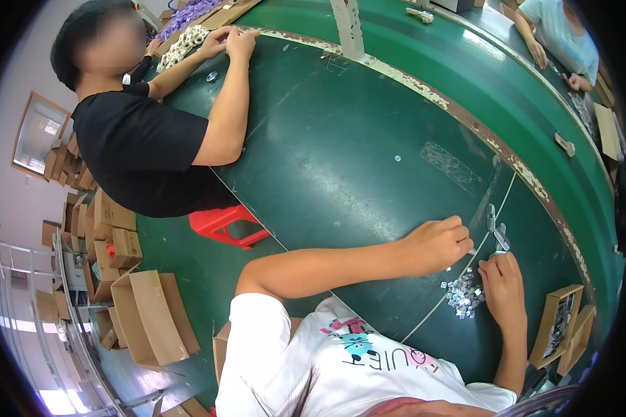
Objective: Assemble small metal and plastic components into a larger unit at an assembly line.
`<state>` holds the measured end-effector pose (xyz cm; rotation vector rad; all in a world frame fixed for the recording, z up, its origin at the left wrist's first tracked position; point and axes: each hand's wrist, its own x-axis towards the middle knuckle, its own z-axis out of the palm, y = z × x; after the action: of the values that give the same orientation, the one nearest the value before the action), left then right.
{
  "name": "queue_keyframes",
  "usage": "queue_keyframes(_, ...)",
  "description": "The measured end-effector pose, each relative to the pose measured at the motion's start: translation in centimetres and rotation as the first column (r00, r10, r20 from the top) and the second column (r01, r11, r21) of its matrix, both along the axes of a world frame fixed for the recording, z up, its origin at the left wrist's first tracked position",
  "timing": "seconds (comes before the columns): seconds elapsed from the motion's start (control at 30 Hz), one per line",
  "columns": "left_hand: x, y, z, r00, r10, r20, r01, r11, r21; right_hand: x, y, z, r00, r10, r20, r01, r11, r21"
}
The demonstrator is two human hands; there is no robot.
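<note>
Over the green table (327, 139), my left hand (435, 244) is closed, its fingers curled and pressed together. A tiny pale bit shows at its fingertips, too small to name. Close to its right, my right hand (502, 281) has thumb and fingers drawn together in a pinch on something small, mostly hidden by the fingers. A small heap of shiny, clear-silver pieces (464, 295) lies just left of the right hand. Beyond the fingertips rest a clear oblong plastic piece (491, 217) and another clear rounded piece (501, 237).
Right of my right hand stands an open cardboard box (556, 326) holding small dark and shiny pieces. A co-worker in black (142, 139) sits at the left by a red stool (229, 226). A green conveyor belt (480, 90) runs beyond the table; cartons (153, 316) fill the left floor.
</note>
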<state>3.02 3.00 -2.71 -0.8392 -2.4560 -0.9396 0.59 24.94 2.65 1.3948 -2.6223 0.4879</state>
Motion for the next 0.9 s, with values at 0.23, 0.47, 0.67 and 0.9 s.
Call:
queue_keyframes(0.23,-2.0,-0.5,1.0,0.967,0.126,0.223,-0.187,0.942,0.278,-2.9,0.5,0.1,0.974,-0.007,0.226,0.082,0.944,-0.321)
queue_keyframes(0.47,-2.9,-2.1,2.1,0.704,-0.32,0.634,-0.433,0.514,0.74,-5.3,-5.0,-1.8,0.79,0.197,0.58,0.289,0.715,-0.636)
queue_keyframes(0.67,-2.4,-1.6,3.0,0.646,-0.339,0.685,-0.451,0.555,0.699,-5.0,-4.4,-2.8,0.76,0.282,0.586,0.291,0.658,-0.695)
queue_keyframes(0.9,-2.6,-1.7,2.5,0.675,-0.296,0.676,-0.45,0.561,0.695,-4.9,-4.6,-2.9,0.777,0.283,0.562,0.266,0.662,-0.7)
